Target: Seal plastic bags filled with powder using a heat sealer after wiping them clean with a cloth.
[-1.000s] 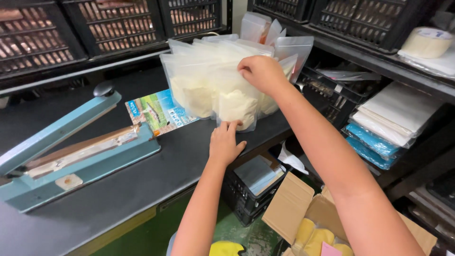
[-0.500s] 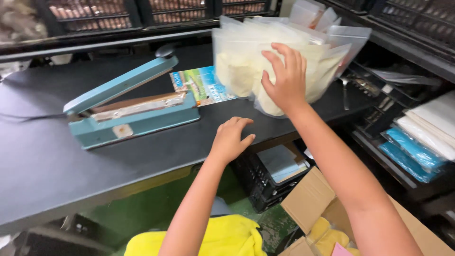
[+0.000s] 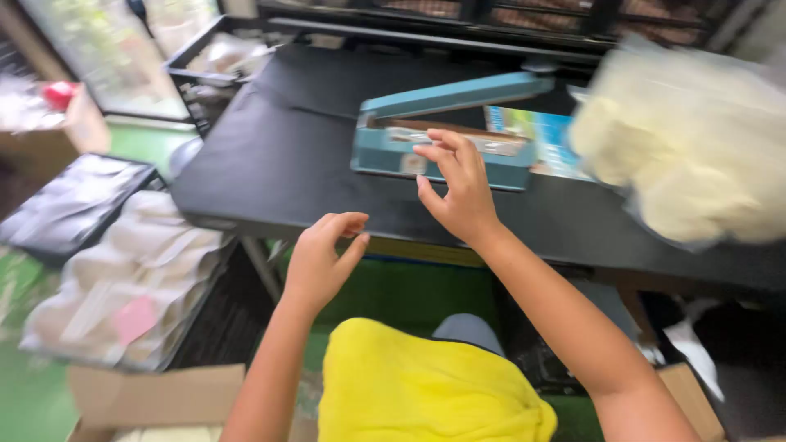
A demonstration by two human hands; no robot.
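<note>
Two bare hands are in the air over the front of the black flat-topped work table (image 3: 270, 172), and neither holds anything. Your right hand (image 3: 458, 192) is raised with its fingers spread wide and slightly curled, just in front of the teal metal impulse heat sealer (image 3: 446, 131), close to its base but, as far as the blurred picture shows, not touching it. Your left hand (image 3: 321, 260) hangs lower, near the table's front edge, with fingers loosely curved and the thumb apart.

You have the sealer set back from the edge with its long arm lifted, which leaves the sealing strip open to the front. To its right a heap of clear plastic pouches of pale yellow powder (image 3: 696, 155) sits on the table, near the sealer; a blue and green printed card (image 3: 540, 135) lies between them. Down on your left, more filled clear pouches (image 3: 123, 278) lie stacked low beside a brown cardboard box (image 3: 147, 397).
</note>
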